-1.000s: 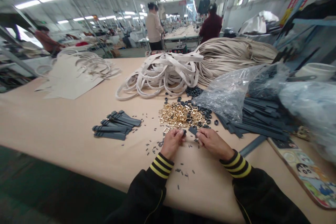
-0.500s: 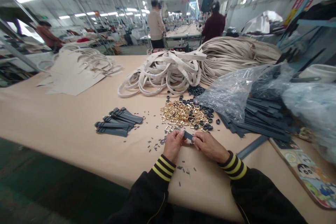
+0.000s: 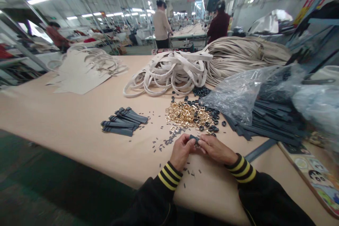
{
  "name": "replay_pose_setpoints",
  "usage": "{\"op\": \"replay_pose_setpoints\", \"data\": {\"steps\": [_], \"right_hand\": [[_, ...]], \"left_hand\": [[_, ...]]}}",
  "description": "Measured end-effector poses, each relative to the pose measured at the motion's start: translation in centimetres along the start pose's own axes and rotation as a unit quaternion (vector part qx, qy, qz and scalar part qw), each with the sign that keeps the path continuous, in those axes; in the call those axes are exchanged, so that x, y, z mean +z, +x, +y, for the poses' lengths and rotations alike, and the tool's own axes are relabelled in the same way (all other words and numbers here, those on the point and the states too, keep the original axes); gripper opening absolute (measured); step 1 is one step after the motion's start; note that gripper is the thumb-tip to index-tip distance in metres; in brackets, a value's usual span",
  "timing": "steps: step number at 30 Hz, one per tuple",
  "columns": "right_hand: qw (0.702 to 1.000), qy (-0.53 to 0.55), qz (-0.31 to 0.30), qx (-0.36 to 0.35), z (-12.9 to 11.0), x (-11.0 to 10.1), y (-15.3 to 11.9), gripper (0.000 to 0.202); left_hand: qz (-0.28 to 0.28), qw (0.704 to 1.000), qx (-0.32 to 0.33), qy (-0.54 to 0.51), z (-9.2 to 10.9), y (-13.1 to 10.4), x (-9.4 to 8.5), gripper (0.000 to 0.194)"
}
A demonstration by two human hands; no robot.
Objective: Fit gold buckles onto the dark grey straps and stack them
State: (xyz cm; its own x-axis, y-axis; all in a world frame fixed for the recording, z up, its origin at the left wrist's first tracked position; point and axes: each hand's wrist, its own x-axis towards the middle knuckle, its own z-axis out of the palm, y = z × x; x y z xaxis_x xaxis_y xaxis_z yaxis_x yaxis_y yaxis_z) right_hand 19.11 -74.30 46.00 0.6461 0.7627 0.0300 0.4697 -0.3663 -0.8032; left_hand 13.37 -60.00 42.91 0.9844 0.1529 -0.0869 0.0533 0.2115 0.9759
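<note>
A short dark blue-grey strap [image 3: 193,138] is pinched between my two hands above the near part of the table. My left hand [image 3: 182,149] grips its left side with thumb and fingers. My right hand [image 3: 215,148] has its thumb and fingertips closed on the right side, hiding part of the strap. Just beyond the hands lies a heap of gold buckles [image 3: 182,113], with dark loops [image 3: 214,128] mixed in at its right. Small dark cut pieces [image 3: 169,140] are scattered left of the hands and below them.
Left on the table [image 3: 79,113] lies a stack of dark straps with buckles [image 3: 124,120]. Coiled cream straps [image 3: 169,74] stand behind the buckles. Rightward are a clear plastic bag [image 3: 235,91], loose dark strips [image 3: 272,120] and a cartoon-printed board [image 3: 312,173]. Several people work farther back.
My hands have drawn closer together on the strap, and less of it shows between them. The whole view has shifted slightly, moving the scene rightward.
</note>
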Motion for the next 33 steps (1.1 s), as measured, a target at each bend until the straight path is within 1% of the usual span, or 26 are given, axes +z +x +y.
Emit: {"op": "replay_pose_setpoints", "data": {"steps": [2,4,6,9,11,13,14,16,17,18,19,20,21,22,23,24,25,26,28,33], "right_hand": [[1.000,0.000,-0.020,0.004,0.0,-0.1,-0.2,0.029],[1.000,0.009,-0.004,0.017,-0.1,-0.1,-0.2,0.022],[0.999,0.019,0.014,0.025,-0.2,0.2,-0.2,0.022],[1.000,0.018,-0.001,0.024,-0.1,0.5,0.0,0.026],[0.999,0.021,-0.015,0.021,0.0,0.6,0.1,0.026],[0.999,0.030,-0.023,0.019,0.1,0.5,0.1,0.021],[0.999,0.034,-0.026,0.020,0.2,0.4,0.1,0.019],[0.998,0.043,-0.027,0.025,0.2,0.2,0.0,0.019],[0.998,0.051,-0.025,0.035,0.2,0.2,0.0,0.020],[0.997,0.063,-0.022,0.048,0.3,0.2,0.0,0.021],[0.995,0.076,-0.021,0.062,0.3,0.2,0.0,0.022],[0.993,0.089,-0.022,0.075,0.4,0.3,0.0,0.022],[0.991,0.103,-0.024,0.083,0.4,0.4,0.0,0.022],[0.989,0.115,-0.027,0.089,0.4,0.5,0.1,0.021],[0.988,0.126,-0.028,0.090,0.5,0.6,0.1,0.019],[0.986,0.135,-0.029,0.091,0.5,0.7,0.1,0.017],[0.985,0.143,-0.029,0.093,0.5,0.8,0.1,0.016],[0.984,0.150,-0.030,0.095,0.4,0.8,0.1,0.015],[0.983,0.154,-0.034,0.099,0.4,0.8,0.2,0.014],[0.983,0.149,-0.029,0.098,0.4,0.9,0.3,0.013]], "left_hand": [[0.009,0.999,-0.013,0.040,0.1,-0.1,-0.3,0.025],[0.005,0.998,-0.020,0.067,0.4,-0.2,-0.4,0.025],[-0.010,0.996,-0.022,0.084,0.5,-0.3,-0.3,0.025],[-0.019,0.996,-0.026,0.089,0.5,-0.3,-0.1,0.026],[-0.001,0.997,-0.027,0.066,0.4,-0.4,-0.3,0.027],[0.017,0.998,-0.031,0.046,0.5,-0.4,-0.8,0.028],[0.016,0.998,-0.037,0.052,0.7,-0.3,-1.2,0.029],[0.002,0.993,-0.041,0.111,1.3,-0.1,-2.2,0.030],[0.005,0.986,-0.025,0.165,1.8,0.1,-2.8,0.029],[0.020,0.972,0.007,0.232,2.3,0.4,-3.4,0.028],[0.049,0.949,0.047,0.307,2.8,0.9,-4.0,0.025],[0.081,0.917,0.086,0.382,3.2,1.4,-4.6,0.021],[0.104,0.879,0.109,0.453,3.6,2.0,-5.2,0.017],[0.116,0.842,0.114,0.514,3.9,2.6,-5.7,0.014],[0.113,0.813,0.099,0.563,4.1,3.2,-6.1,0.011],[0.101,0.792,0.074,0.598,4.2,3.7,-6.4,0.010],[0.086,0.780,0.048,0.619,4.2,4.2,-6.6,0.009],[0.072,0.774,0.028,0.629,4.2,4.6,-6.7,0.009],[0.054,0.775,0.010,0.629,4.0,5.2,-7.0,0.010],[0.041,0.793,0.019,0.608,3.6,5.8,-7.5,0.012]]}}
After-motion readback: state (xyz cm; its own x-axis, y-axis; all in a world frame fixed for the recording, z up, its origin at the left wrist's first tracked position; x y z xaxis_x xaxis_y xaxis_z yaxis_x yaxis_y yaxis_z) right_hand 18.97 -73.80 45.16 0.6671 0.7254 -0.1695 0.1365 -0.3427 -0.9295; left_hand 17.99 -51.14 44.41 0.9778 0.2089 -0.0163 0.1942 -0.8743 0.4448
